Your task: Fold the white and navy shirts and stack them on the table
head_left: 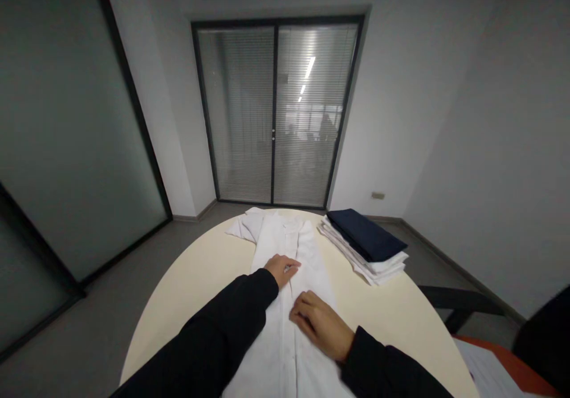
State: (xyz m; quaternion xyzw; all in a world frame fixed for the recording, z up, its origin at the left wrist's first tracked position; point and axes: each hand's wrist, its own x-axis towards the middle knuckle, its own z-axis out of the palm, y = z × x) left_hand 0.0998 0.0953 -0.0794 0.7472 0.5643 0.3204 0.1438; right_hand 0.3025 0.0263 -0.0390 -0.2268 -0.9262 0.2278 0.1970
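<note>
A white short-sleeved garment that looks like a long shirt or coat lies lengthwise on the round table, its collar end at the far side. One sleeve spreads out to the left; the right sleeve does not show as spread. Down its middle runs a front placket. At that placket, my left hand bends its thumb and fingers together on the cloth. Nearer to me and slightly right, my right hand is closed, its curled fingertips at the placket's edge. The exact bit of cloth between the fingers is hidden.
On the right of the cream round table sits a stack of folded white cloth with a folded navy cloth on top. A dark chair and an orange item with papers are at the lower right. Beyond stands a glazed door with blinds.
</note>
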